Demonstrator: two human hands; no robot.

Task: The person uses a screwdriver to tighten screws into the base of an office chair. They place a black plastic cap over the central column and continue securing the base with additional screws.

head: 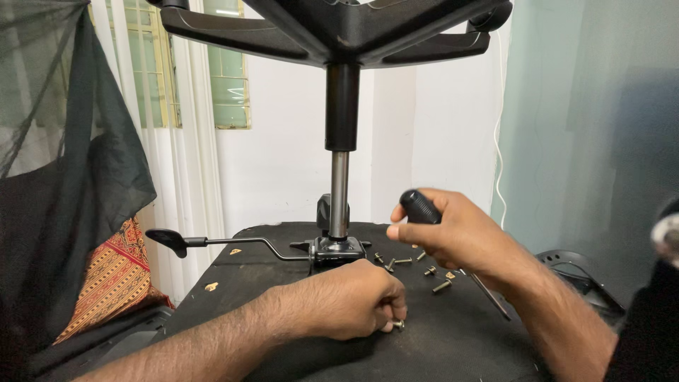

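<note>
The left hand rests knuckles-up on the black fabric underside of an upturned chair seat, its grip pinched closed on a small brass-coloured bolt that stands at the fingertips, touching the fabric. The right hand hovers just above the seat, its grip wrapped closed around the ribbed black handle of a screwdriver; the thin metal shaft slants down past the wrist.

Between the hands, about six more loose bolts, short, threaded and dull gold, lie scattered on the matte cloth. Beside them sits a glossy black metal mechanism plate, from which a smooth chrome gas cylinder rises into a black sleeve and the moulded plastic star base overhead. One bent steel lever with a flat black paddle tip points left. Two small tan patches show on the fabric. A red-and-orange patterned cushion lies at left, under dark mesh netting.
</note>
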